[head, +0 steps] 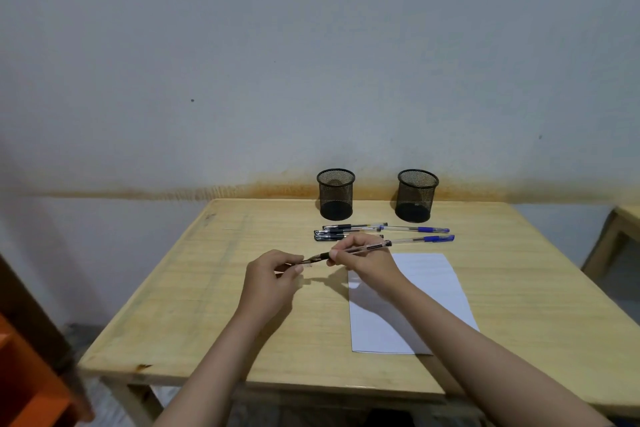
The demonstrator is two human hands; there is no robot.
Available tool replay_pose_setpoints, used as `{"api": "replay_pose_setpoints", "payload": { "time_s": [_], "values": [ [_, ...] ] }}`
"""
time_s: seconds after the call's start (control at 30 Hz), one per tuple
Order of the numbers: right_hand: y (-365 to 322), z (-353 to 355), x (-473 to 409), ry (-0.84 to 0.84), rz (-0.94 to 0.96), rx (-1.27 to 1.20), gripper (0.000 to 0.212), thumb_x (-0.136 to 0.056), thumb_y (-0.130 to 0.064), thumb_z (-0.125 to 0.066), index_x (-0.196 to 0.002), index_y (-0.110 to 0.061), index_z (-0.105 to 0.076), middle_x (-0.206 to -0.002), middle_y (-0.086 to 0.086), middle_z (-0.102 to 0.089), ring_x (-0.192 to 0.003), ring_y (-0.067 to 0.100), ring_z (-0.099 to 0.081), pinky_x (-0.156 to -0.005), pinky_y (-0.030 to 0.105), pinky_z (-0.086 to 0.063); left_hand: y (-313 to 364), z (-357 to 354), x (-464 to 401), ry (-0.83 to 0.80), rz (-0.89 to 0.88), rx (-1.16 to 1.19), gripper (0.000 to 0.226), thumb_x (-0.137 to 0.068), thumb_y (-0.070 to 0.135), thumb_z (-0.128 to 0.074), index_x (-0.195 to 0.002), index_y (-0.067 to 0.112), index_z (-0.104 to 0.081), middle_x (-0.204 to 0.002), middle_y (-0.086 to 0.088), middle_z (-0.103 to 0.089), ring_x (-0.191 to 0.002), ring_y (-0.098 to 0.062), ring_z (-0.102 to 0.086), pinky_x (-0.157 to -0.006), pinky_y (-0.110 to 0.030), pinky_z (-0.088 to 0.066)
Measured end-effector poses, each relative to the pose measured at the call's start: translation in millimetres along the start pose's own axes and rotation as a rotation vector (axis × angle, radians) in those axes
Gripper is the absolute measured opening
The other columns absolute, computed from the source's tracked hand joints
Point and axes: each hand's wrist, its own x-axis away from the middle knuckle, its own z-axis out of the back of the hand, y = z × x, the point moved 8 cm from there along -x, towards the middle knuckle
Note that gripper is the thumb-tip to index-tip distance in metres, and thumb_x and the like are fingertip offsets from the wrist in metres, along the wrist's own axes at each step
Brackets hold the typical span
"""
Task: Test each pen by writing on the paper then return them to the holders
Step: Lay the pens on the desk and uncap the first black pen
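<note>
My right hand [363,255] grips a black pen [372,247] by its clear barrel, tip pointing left. My left hand [273,276] pinches the pen's clear cap [307,264] just off the tip. A white sheet of paper [426,291] lies under my right wrist, with no marks that I can make out. Several black pens [341,231] and two blue pens [424,234] lie in a row behind my hands. Two black mesh holders stand at the back, the left holder [335,193] and the right holder [417,195], both with no pens in them.
The wooden table [194,315] stands against a pale wall. An orange and dark piece of furniture [31,381] is at the lower left. Another wooden table's corner [623,218] shows at the right edge.
</note>
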Motion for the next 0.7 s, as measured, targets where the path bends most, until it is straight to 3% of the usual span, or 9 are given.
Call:
{"api": "replay_pose_setpoints", "payload": {
  "time_s": [0.17,0.37,0.6,0.7],
  "values": [
    [-8,3,6,0.012,0.016,-0.014,0.010,-0.082,-0.003,-0.070,-0.074,-0.009,-0.067,-0.070,0.006,-0.072,-0.067,0.007,-0.069,-0.059,0.011,-0.047,6,-2,6,0.021,0.049,0.080,0.013,-0.080,0.007,-0.068,-0.086,0.017,-0.075,-0.085,0.006,-0.070,-0.084,-0.005,-0.061,-0.068,-0.015,-0.043],
    [-11,7,12,0.017,0.026,0.000,0.008,-0.082,-0.003,-0.070,-0.075,-0.007,-0.067,-0.072,0.010,-0.071,-0.068,0.009,-0.070,-0.060,0.012,-0.048,8,-2,10,0.054,0.095,0.188,0.016,-0.081,0.005,-0.067,-0.082,0.021,-0.073,-0.085,0.004,-0.070,-0.083,-0.007,-0.062,-0.061,-0.008,-0.042],
    [-19,1,17,0.007,0.114,0.067,0.010,-0.079,-0.009,-0.074,-0.081,-0.001,-0.069,-0.074,0.004,-0.073,-0.076,0.014,-0.070,-0.071,0.024,-0.054,24,-4,8,0.019,-0.049,0.179,0.023,-0.078,-0.003,-0.067,-0.076,0.019,-0.073,-0.078,0.004,-0.068,-0.078,-0.007,-0.062,-0.069,-0.016,-0.044],
    [-25,2,24,0.022,0.152,0.103,0.013,-0.079,-0.012,-0.075,-0.083,0.000,-0.070,-0.075,0.000,-0.072,-0.077,0.008,-0.069,-0.072,0.024,-0.054,33,1,7,-0.002,-0.145,0.133,0.020,-0.075,-0.007,-0.069,-0.077,0.012,-0.074,-0.072,0.007,-0.066,-0.071,0.001,-0.060,-0.067,-0.008,-0.042]
  ]
}}
